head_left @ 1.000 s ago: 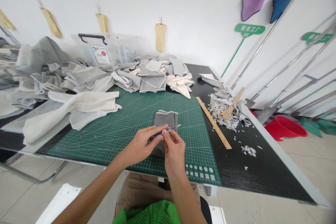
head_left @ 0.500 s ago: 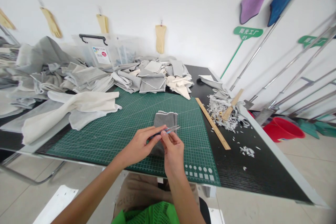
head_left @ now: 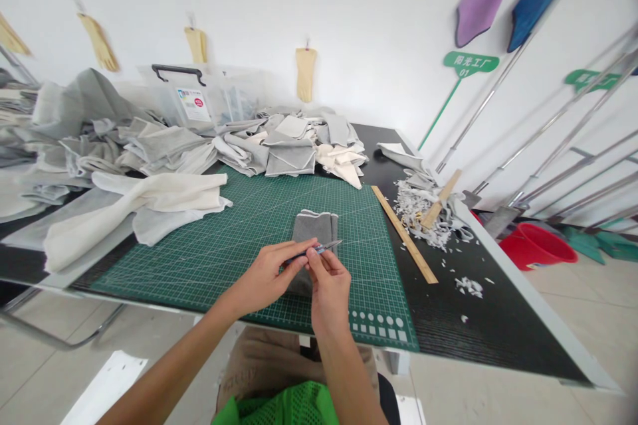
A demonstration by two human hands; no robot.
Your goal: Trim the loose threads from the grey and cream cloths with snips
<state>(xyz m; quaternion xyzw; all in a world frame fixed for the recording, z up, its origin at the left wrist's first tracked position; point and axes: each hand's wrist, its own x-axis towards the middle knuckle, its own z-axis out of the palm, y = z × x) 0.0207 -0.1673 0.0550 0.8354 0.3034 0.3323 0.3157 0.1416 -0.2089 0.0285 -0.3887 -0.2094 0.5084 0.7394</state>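
Our fingers (head_left: 302, 247) are closed in a pinch on a slim, pointed tool (head_left: 327, 246): the left hand (head_left: 262, 279) grips its dark handle end, and the right hand (head_left: 331, 295) holds it by thumb and fingertips close to the metal blades. Half a second ago the blades showed as two separate tips; now they come together into what looks like one point, directed to the right. Both hands have otherwise kept their place, so we judge that the change lies in the tool, with the handling confined to our fingertips. The folded grey cloth (head_left: 316, 226) stays as it was, flat under the tool and partly hidden by our hands, on the green cutting mat (head_left: 194, 269); we cannot tell whether the blades touch it. To the right, a wooden strip (head_left: 405, 234) lies beside the mat's edge, and farther right sits a heap of pale scraps (head_left: 421, 220). White cloth (head_left: 149, 199) spreads over the mat's left side, and at the far edge we see a pile of grey pieces (head_left: 289, 153).
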